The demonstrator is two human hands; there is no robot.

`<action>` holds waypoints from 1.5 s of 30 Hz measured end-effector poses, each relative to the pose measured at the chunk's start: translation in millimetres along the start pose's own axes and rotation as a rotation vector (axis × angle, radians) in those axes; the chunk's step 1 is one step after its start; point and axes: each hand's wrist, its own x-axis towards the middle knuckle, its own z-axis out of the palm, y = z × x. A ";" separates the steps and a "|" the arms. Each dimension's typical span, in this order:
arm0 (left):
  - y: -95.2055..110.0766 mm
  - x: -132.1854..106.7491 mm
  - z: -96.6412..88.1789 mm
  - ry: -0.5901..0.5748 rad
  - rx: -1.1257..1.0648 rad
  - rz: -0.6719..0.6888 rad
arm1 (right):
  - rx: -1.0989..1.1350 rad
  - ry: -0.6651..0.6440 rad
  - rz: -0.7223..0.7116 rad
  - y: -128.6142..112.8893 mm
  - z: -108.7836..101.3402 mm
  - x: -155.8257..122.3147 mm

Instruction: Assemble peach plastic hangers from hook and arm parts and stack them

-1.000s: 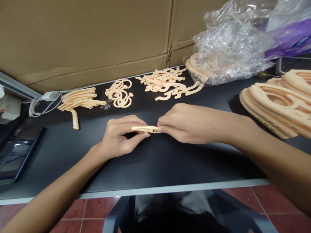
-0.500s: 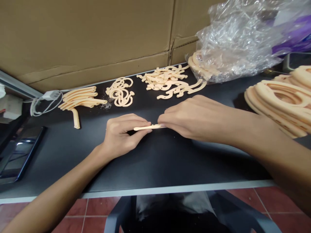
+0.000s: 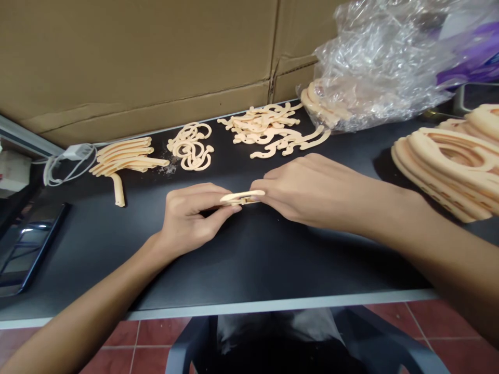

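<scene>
Between my hands, a little above the black table (image 3: 249, 265), is a small pale curved piece (image 3: 244, 196), seen nearly edge-on. It looks like the cream-coloured curled pieces on the table. My left hand (image 3: 191, 215) pinches its left end between thumb and fingers. At the other end my right hand (image 3: 307, 189) grips it, with the fingertips partly hidden behind the hand. Whether it is one piece or two joined together, I cannot tell. Beyond my hands lie a pile of ring-like curled pieces (image 3: 192, 150) and a larger pile of S-shaped pieces (image 3: 265, 124).
Several curved sticks (image 3: 125, 156) lie at the back left, beside a white cable (image 3: 70, 169). A dark phone (image 3: 33, 249) rests at the left edge. Stacked oval frames (image 3: 440, 171) stand on the right, below a clear plastic bag (image 3: 382, 67). Cardboard (image 3: 148, 62) walls the back.
The held piece has turned between my fingers, so its curved upper edge and an inner gap now show. Both hands stay in nearly the same place.
</scene>
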 end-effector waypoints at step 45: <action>-2.6 0.0 1.7 0.021 -0.004 0.005 | -0.044 -0.021 -0.001 0.8 1.2 3.2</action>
